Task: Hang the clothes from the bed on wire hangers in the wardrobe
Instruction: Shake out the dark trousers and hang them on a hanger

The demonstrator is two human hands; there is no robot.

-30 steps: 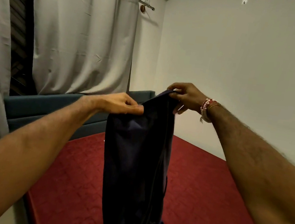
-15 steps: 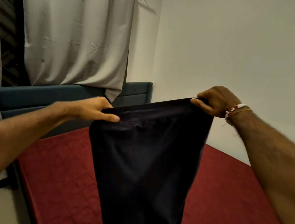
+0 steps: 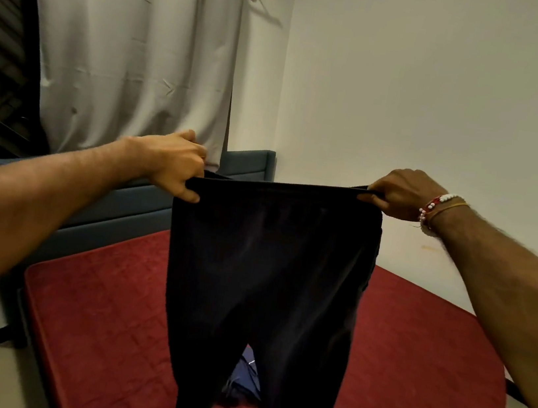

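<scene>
A: What is different from a second ago?

B: The trousers point(image 3: 268, 273) are spread out. A second ago they hung as a narrow bunch with the two hands close together. Now the hands are well apart and the waistband point(image 3: 280, 184) runs taut and nearly level between them.

A: What does that mean for the hanging?

B: I judge this to be the straightening step. With the waist open and both legs hanging free below the hands, the trousers look ready to fold over a hanger. No hanger and no wardrobe are in view, so that part is not yet done.

A: How do the hands hold them?

B: The left hand point(image 3: 176, 165) grips the left end of the waistband, knuckles up, fingers curled over the cloth and the thumb under it. The right hand point(image 3: 400, 193), with beaded bracelets point(image 3: 440, 207) at the wrist, pinches the right end the same way. Both arms reach forward, almost straight.

A: And where are the trousers?

B: In the air, hanging from both hands above the red bed point(image 3: 87, 334). Whether the leg ends touch the bed I cannot tell. Below the hands, in the gap between the legs, some dark blue cloth point(image 3: 244, 378) lies on the bed, likely another garment.
</scene>
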